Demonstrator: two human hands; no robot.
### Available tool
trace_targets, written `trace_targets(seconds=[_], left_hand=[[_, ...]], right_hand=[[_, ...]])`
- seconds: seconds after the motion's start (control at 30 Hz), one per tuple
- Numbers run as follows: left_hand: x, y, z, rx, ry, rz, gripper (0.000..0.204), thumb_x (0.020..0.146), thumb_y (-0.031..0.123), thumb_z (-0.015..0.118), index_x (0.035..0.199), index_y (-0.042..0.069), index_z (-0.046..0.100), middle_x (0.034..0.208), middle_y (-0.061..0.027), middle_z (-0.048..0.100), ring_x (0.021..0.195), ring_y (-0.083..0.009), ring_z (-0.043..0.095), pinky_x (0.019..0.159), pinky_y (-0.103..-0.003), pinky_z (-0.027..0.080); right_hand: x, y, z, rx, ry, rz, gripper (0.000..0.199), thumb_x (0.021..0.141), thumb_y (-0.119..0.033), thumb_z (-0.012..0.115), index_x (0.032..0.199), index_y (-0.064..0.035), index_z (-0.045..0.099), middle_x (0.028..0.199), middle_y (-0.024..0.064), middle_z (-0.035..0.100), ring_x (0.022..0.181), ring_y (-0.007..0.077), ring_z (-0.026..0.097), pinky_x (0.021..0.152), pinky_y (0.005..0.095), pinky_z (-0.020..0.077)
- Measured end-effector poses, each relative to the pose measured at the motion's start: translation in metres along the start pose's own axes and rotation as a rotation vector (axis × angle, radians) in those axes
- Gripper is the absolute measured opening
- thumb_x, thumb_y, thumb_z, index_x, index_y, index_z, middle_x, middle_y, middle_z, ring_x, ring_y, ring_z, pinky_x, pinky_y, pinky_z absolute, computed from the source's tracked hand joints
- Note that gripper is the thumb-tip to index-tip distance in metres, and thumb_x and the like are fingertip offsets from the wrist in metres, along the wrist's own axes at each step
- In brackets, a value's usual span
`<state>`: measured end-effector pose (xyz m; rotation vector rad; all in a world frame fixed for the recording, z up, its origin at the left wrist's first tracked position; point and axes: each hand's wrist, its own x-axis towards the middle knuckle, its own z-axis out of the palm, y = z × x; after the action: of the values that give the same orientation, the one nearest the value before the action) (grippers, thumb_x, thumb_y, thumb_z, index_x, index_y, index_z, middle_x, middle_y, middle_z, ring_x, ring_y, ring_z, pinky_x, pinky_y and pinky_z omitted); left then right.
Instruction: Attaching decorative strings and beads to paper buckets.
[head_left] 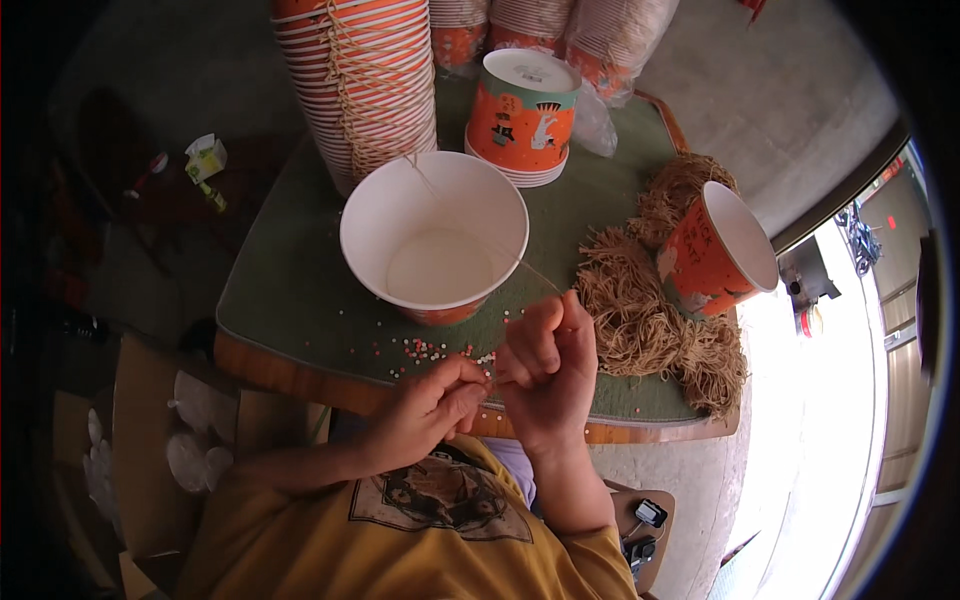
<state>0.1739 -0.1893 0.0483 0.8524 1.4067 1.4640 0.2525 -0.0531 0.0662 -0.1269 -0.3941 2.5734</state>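
Observation:
My right hand is raised at the table's front edge, thumb and forefinger pinching a thin string. That string runs back over the rim into a white-lined paper bucket, which stands upright in front of my hands. Close beside it, my left hand is closed, its fingertips pressed together low over the edge. What they hold is hidden or too small to name. Several small pink and white beads lie scattered on the green tabletop just beyond my left fingers.
A tall stack of paper buckets with strings rises at the back left. An upside-down orange bucket stack stands behind. Bundles of tan string lie at the right, with a tilted orange bucket on them. A cardboard box sits lower left.

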Motion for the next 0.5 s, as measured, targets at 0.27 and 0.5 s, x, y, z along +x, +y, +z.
trace_targets(seconds=[0.27, 0.5], left_hand=[[0.003, 0.001, -0.019, 0.439, 0.071, 0.110, 0.008, 0.097, 0.009, 0.054, 0.095, 0.002, 0.056, 0.061, -0.0046, 0.055, 0.053, -0.0092, 0.053, 0.049, -0.027, 0.043], [0.000, 0.017, -0.021, 0.570, 0.077, 0.133, 0.006, 0.095, 0.007, 0.055, 0.092, 0.001, 0.055, 0.059, -0.0081, 0.057, 0.051, -0.0132, 0.057, 0.048, -0.031, 0.044]], right_hand=[[-0.014, -0.019, -0.025, -1.624, 0.032, -0.489, 0.043, 0.080, 0.000, 0.062, 0.122, -0.0038, 0.054, 0.117, 0.0117, 0.057, 0.094, 0.0211, 0.060, 0.071, 0.0291, 0.0506], [-0.030, 0.002, -0.013, -1.697, -0.372, -0.308, 0.041, 0.081, 0.001, 0.065, 0.121, -0.0026, 0.056, 0.107, 0.0144, 0.062, 0.092, 0.0288, 0.065, 0.077, 0.0338, 0.0534]])
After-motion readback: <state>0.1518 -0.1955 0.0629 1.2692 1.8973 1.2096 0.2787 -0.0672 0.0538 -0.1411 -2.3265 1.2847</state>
